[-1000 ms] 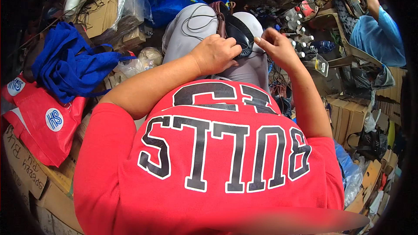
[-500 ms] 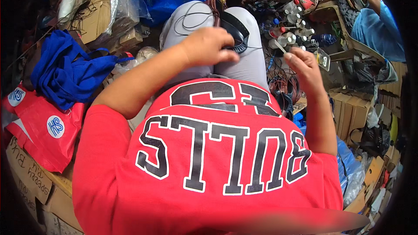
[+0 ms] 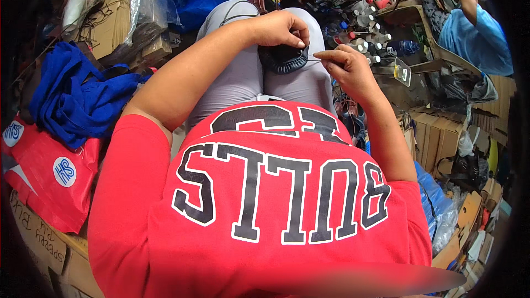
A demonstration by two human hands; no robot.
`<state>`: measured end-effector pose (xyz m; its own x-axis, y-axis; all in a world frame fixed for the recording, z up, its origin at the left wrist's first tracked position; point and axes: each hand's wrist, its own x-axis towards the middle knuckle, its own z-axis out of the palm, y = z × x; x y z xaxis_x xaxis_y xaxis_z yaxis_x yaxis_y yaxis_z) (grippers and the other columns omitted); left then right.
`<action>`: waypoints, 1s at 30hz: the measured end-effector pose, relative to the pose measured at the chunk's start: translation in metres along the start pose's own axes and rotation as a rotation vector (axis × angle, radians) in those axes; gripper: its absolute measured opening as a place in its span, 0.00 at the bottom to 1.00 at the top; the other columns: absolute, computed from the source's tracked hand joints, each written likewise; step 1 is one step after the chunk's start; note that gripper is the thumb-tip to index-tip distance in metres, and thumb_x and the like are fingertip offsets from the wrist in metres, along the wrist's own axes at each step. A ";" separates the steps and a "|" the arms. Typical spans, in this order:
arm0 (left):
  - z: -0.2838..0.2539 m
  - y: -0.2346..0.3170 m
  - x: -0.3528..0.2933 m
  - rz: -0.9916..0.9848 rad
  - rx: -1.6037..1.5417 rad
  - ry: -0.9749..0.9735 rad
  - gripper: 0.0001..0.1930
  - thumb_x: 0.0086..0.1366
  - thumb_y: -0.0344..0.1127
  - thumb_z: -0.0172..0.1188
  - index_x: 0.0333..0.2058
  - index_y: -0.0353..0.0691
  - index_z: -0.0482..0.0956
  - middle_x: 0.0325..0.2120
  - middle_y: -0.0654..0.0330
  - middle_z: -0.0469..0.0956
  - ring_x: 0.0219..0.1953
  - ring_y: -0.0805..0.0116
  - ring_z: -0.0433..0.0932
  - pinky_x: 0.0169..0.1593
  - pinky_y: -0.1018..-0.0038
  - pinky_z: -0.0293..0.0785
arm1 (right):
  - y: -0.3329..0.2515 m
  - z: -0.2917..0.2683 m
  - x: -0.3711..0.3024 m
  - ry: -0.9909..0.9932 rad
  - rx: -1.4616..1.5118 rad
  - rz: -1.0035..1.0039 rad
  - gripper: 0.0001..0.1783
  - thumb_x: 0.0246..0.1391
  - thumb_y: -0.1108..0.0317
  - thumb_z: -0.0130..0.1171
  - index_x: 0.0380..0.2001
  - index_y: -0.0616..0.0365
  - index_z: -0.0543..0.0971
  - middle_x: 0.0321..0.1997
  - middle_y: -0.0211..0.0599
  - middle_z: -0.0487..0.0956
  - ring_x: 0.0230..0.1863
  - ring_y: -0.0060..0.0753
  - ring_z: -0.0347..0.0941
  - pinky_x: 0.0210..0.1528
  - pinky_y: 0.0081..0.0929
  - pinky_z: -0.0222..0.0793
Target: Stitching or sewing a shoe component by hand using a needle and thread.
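Observation:
A dark shoe [image 3: 282,59] with a ribbed or stitched black edge lies between my knees, its brown part showing farther up. My left hand [image 3: 280,28] bends over the shoe from the left, fingers curled and closed at its edge; what they pinch is too small to make out. Just right of the shoe, my right hand [image 3: 349,70] is closed in a pinch on a thin dark thread [image 3: 313,59], which runs toward the shoe. A dark cord [image 3: 234,17] loops over my left knee.
Several small bottles [image 3: 367,38] stand beyond my right hand. A person in a blue shirt [image 3: 477,38] is at the far right. Blue cloth [image 3: 80,94] and a red bag [image 3: 55,182] lie at left; a blue bag [image 3: 204,0] sits ahead. Cardboard [image 3: 439,132] is stacked at right.
My left hand has moved up and right to the shoe's edge and closed. My right hand has come left toward the shoe; the pale thin strip it held no longer shows.

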<state>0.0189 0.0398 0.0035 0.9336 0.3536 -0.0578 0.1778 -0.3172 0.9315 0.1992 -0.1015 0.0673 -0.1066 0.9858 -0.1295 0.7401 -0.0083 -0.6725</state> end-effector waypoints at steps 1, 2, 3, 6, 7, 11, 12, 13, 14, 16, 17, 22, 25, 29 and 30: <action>-0.001 0.000 0.000 0.001 -0.003 0.002 0.08 0.55 0.33 0.62 0.32 0.38 0.80 0.28 0.63 0.77 0.35 0.72 0.73 0.43 0.75 0.68 | -0.001 -0.001 0.002 -0.003 -0.019 -0.006 0.11 0.48 0.73 0.57 0.36 0.53 0.82 0.23 0.34 0.69 0.24 0.28 0.68 0.28 0.24 0.64; -0.001 -0.001 0.001 -0.010 -0.030 -0.015 0.08 0.55 0.33 0.62 0.33 0.37 0.80 0.29 0.62 0.77 0.35 0.73 0.74 0.43 0.75 0.69 | -0.002 -0.001 0.003 -0.006 -0.020 -0.004 0.11 0.48 0.73 0.57 0.36 0.53 0.82 0.23 0.34 0.69 0.24 0.28 0.68 0.28 0.24 0.64; -0.002 -0.002 0.001 -0.020 -0.057 -0.033 0.09 0.55 0.32 0.62 0.35 0.37 0.81 0.29 0.62 0.78 0.35 0.73 0.74 0.43 0.76 0.69 | -0.003 -0.001 0.005 -0.010 -0.042 -0.009 0.11 0.47 0.73 0.57 0.36 0.53 0.82 0.23 0.35 0.69 0.25 0.30 0.69 0.29 0.25 0.65; -0.004 -0.004 0.002 -0.022 -0.126 -0.071 0.10 0.56 0.31 0.61 0.36 0.36 0.81 0.31 0.62 0.79 0.36 0.74 0.75 0.45 0.77 0.69 | -0.007 0.001 0.007 -0.002 -0.092 -0.019 0.11 0.46 0.72 0.57 0.35 0.54 0.82 0.24 0.38 0.72 0.26 0.35 0.71 0.30 0.28 0.67; -0.004 -0.005 0.003 -0.027 -0.124 -0.076 0.10 0.56 0.31 0.61 0.36 0.36 0.81 0.31 0.62 0.79 0.36 0.74 0.75 0.45 0.77 0.69 | -0.009 0.004 0.006 0.011 -0.121 -0.026 0.11 0.45 0.71 0.57 0.34 0.54 0.82 0.25 0.40 0.73 0.26 0.38 0.72 0.31 0.29 0.68; -0.005 -0.005 0.003 -0.054 -0.134 -0.078 0.09 0.56 0.30 0.60 0.36 0.35 0.80 0.31 0.61 0.80 0.37 0.74 0.76 0.46 0.77 0.69 | -0.017 0.015 0.001 0.076 -0.216 0.012 0.11 0.44 0.70 0.57 0.34 0.54 0.82 0.27 0.42 0.76 0.29 0.45 0.74 0.34 0.34 0.69; -0.005 -0.004 0.002 -0.058 -0.128 -0.075 0.09 0.56 0.30 0.61 0.36 0.35 0.80 0.31 0.60 0.80 0.37 0.73 0.76 0.46 0.77 0.70 | -0.018 0.017 0.001 0.075 -0.215 0.008 0.11 0.44 0.70 0.57 0.34 0.54 0.82 0.27 0.42 0.76 0.29 0.45 0.74 0.34 0.34 0.69; -0.005 -0.004 0.002 -0.068 -0.125 -0.077 0.09 0.56 0.30 0.61 0.36 0.35 0.80 0.31 0.60 0.80 0.37 0.73 0.76 0.46 0.77 0.70 | -0.018 0.019 0.001 0.095 -0.235 -0.032 0.10 0.44 0.70 0.57 0.33 0.54 0.82 0.27 0.42 0.76 0.29 0.45 0.74 0.34 0.35 0.69; -0.004 -0.003 0.002 -0.061 -0.138 -0.076 0.10 0.56 0.31 0.61 0.36 0.35 0.81 0.32 0.60 0.80 0.37 0.73 0.76 0.46 0.76 0.69 | -0.018 0.019 0.002 0.104 -0.265 -0.030 0.10 0.44 0.70 0.58 0.33 0.54 0.82 0.26 0.42 0.76 0.29 0.45 0.74 0.34 0.35 0.69; -0.004 -0.003 0.001 -0.058 -0.152 -0.073 0.10 0.56 0.31 0.61 0.37 0.36 0.81 0.32 0.60 0.80 0.38 0.72 0.76 0.46 0.76 0.69 | -0.017 0.018 0.004 0.102 -0.299 -0.101 0.10 0.44 0.69 0.58 0.33 0.54 0.82 0.26 0.42 0.76 0.30 0.45 0.74 0.35 0.36 0.69; -0.004 -0.003 0.001 -0.043 -0.119 -0.070 0.10 0.55 0.31 0.61 0.37 0.37 0.81 0.32 0.60 0.79 0.38 0.71 0.75 0.46 0.75 0.69 | -0.016 0.016 0.005 0.091 -0.350 -0.114 0.09 0.44 0.69 0.58 0.32 0.53 0.82 0.26 0.41 0.76 0.30 0.45 0.73 0.36 0.36 0.69; -0.006 -0.003 -0.002 0.008 -0.034 -0.092 0.11 0.53 0.30 0.62 0.37 0.41 0.82 0.31 0.60 0.76 0.39 0.68 0.73 0.47 0.74 0.67 | 0.000 0.008 0.016 -0.020 -0.183 -0.109 0.10 0.47 0.74 0.56 0.34 0.54 0.82 0.27 0.38 0.74 0.28 0.38 0.72 0.38 0.28 0.68; -0.004 -0.001 -0.001 0.068 0.053 -0.075 0.11 0.52 0.30 0.63 0.37 0.41 0.82 0.31 0.61 0.75 0.39 0.67 0.72 0.47 0.74 0.67 | 0.018 0.006 0.021 -0.113 0.107 -0.008 0.12 0.48 0.78 0.55 0.36 0.54 0.81 0.29 0.33 0.72 0.31 0.29 0.70 0.38 0.21 0.66; 0.000 0.005 0.008 0.072 0.087 -0.091 0.12 0.51 0.29 0.64 0.37 0.42 0.83 0.31 0.61 0.75 0.39 0.66 0.72 0.46 0.74 0.67 | 0.046 0.002 0.021 -0.250 0.370 0.104 0.13 0.49 0.78 0.55 0.39 0.55 0.81 0.35 0.28 0.72 0.41 0.21 0.67 0.44 0.18 0.63; 0.001 0.007 0.011 0.080 0.112 -0.109 0.12 0.50 0.28 0.64 0.36 0.42 0.83 0.30 0.61 0.75 0.39 0.66 0.72 0.46 0.74 0.67 | 0.052 0.002 0.020 -0.251 0.404 0.121 0.13 0.49 0.78 0.55 0.39 0.56 0.81 0.37 0.28 0.73 0.42 0.21 0.68 0.46 0.18 0.63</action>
<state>0.0305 0.0406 0.0088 0.9734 0.2273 -0.0292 0.1293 -0.4392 0.8890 0.2340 -0.0821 0.0280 -0.2293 0.9033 -0.3626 0.4459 -0.2336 -0.8640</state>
